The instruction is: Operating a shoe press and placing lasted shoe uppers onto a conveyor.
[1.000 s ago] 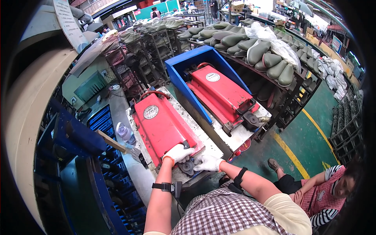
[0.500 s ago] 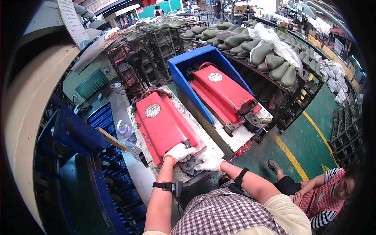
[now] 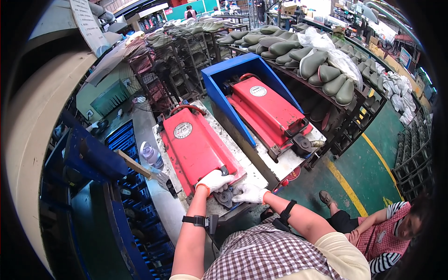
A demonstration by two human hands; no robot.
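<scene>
The left of two long red metal machine covers (image 3: 198,149) lies in front of me on a worn white bench top. At its near end is a black handle (image 3: 224,171). My left hand (image 3: 214,182), in a white glove, is closed round this handle; its fingers are partly hidden. A dark grey round fitting (image 3: 225,198) sits just below the cover's near end. My right hand (image 3: 251,193), also gloved, reaches it from the right. Its curled fingertips are on the fitting's right edge.
A second red cover (image 3: 268,105) lies within a blue metal guard (image 3: 233,67) to the right. Behind it, racks hold green clog-like shoes (image 3: 282,48). A clear bottle (image 3: 150,155) stands at left. A seated person (image 3: 389,224) is at lower right.
Both hands stay where they were, at the handle and the round fitting. Only the whole view shifts very slightly.
</scene>
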